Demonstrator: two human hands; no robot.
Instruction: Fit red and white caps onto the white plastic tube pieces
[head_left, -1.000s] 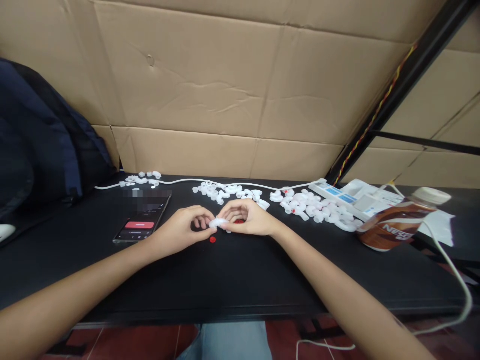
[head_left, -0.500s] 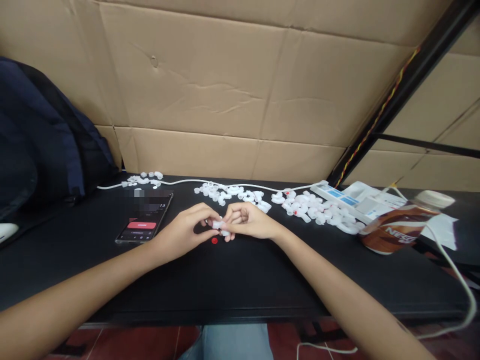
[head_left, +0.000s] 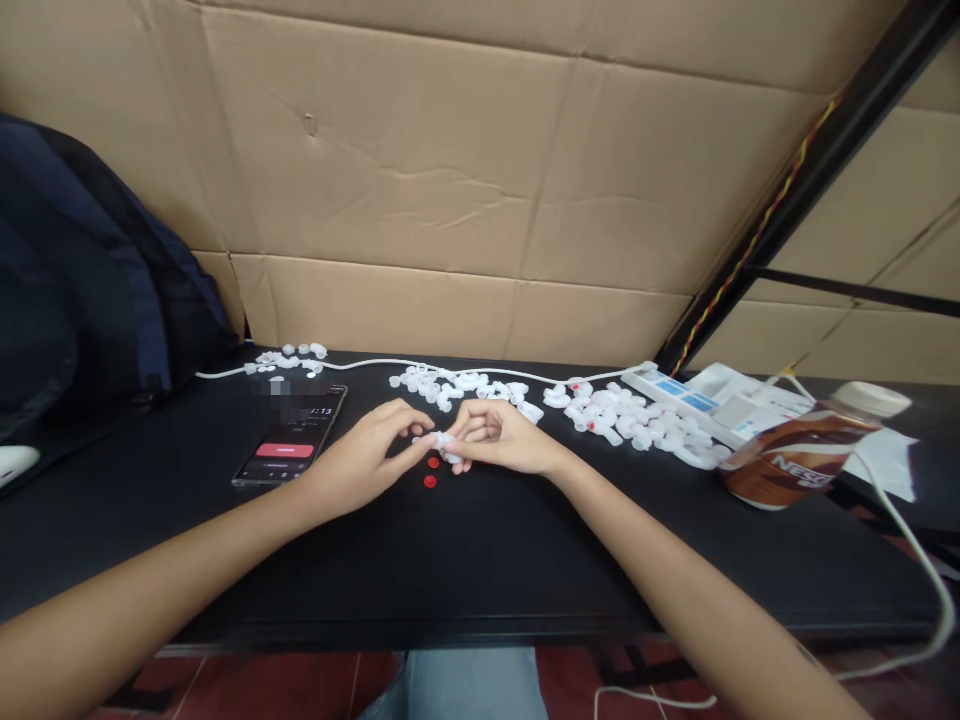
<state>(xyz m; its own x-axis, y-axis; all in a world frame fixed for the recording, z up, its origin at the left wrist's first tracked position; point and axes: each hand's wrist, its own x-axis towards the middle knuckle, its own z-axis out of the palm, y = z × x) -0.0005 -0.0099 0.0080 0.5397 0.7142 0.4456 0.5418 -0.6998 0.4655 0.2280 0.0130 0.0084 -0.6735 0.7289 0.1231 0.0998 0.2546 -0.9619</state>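
Observation:
Small white plastic piece (head_left: 444,441) is held between my two hands, just above the black table. My right hand (head_left: 501,437) pinches it from the right with thumb and fingers. From the left, my left hand (head_left: 381,442) closes on its near end, thumb tip touching it and the other fingers curled. Fingertips cover much of the piece, so its full shape is hidden. Under the hands lie two small red discs (head_left: 430,481) on the table, one just behind the other.
Behind my hands spreads a pile of white plastic pieces (head_left: 469,382). A larger pile (head_left: 630,418) lies to the right, beside a brown bottle (head_left: 802,455) and a white-and-blue box (head_left: 682,392). Left are a phone (head_left: 289,440), more white bits (head_left: 289,358) and a dark backpack (head_left: 97,270).
A second red disc now shows on the table under my hands. My left fingers have lifted and parted slightly from the thumb, and the white piece has turned a little.

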